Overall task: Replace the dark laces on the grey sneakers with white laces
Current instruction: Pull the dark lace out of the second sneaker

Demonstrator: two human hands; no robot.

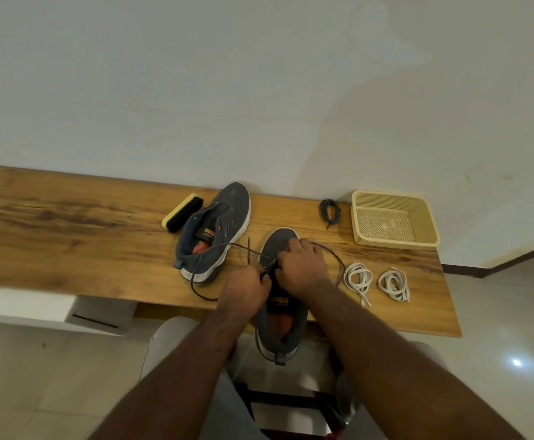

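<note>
A grey sneaker (280,325) lies toe-away at the table's front edge, its heel hanging over the edge. Both hands are over its lacing. My left hand (247,285) pinches its dark lace (202,290), which loops out to the left and right. My right hand (300,265) grips the same lace at the eyelets. A second grey sneaker (218,223) lies to the left with no lace visible in it. A coiled dark lace (330,211) rests near the back. Two coiled white laces (358,277) (394,284) lie to the right.
A wooden table (68,236) stands against a white wall. A yellow-backed black shoe brush (182,212) lies left of the far sneaker. An empty beige mesh basket (392,219) sits at the back right. My knees and a tiled floor are below.
</note>
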